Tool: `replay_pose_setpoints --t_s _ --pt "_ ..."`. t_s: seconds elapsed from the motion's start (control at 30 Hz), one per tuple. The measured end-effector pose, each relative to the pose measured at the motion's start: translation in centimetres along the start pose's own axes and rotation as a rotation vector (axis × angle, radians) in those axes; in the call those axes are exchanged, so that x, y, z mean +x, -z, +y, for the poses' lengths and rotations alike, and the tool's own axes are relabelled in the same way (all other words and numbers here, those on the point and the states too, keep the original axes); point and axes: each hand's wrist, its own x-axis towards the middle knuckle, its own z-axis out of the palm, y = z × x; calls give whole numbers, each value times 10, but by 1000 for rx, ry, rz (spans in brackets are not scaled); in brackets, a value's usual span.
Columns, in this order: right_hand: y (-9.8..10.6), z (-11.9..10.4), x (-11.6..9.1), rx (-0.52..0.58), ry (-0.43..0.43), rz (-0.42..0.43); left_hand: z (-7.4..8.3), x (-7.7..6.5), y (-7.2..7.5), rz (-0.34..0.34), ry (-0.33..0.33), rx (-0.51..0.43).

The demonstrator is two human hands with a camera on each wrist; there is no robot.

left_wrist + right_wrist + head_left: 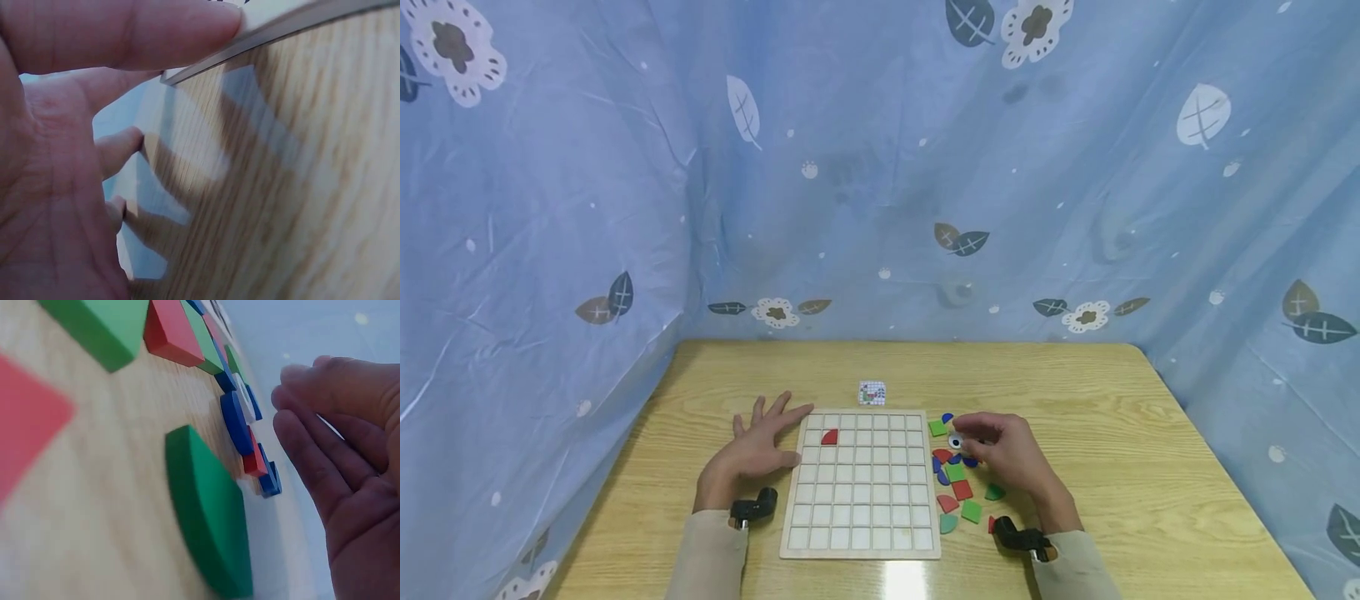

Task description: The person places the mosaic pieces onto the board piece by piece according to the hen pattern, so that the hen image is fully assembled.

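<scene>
A white board (842, 519) with a grid of square cells lies on the table; a red quarter-circle piece (830, 437) sits in a cell near its upper left. My left hand (754, 450) is spread beside the board, thumb and forefinger touching its left edge (281, 32). Over the loose pieces right of the board hovers my right hand (1011, 454), thumb and fingers loosely bent, with nothing visible between them. Closest to its fingertips are a round white piece with an eye (955, 442) and blue pieces (235, 422). A dark green piece (212, 519) lies nearer the wrist.
Behind the board lies a small card (872, 392) with a coloured grid picture. Green squares (972, 511), a red square (962, 489) and several curved pieces are scattered along the board's right side. A blue patterned curtain (880, 192) surrounds the wooden table (1150, 483).
</scene>
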Motion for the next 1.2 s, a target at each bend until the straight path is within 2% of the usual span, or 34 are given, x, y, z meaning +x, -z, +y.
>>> replay_pose_setpoints --t_s 0.17,0.3,0.6,0.9,1.2 --pt "-3 0 9 -59 58 -48 -1 -1 -1 -1 -8 -12" --pt "-4 0 9 -126 67 -71 -3 -1 -3 -15 -30 -26" --pt "-5 -1 3 -235 76 -3 -4 -1 -4 -18 -43 -29" --pt "-6 0 -4 -228 15 10 -4 -2 -5 -15 -14 -14" --pt "-6 -3 8 -224 -5 36 -3 3 3 -3 -20 -4"
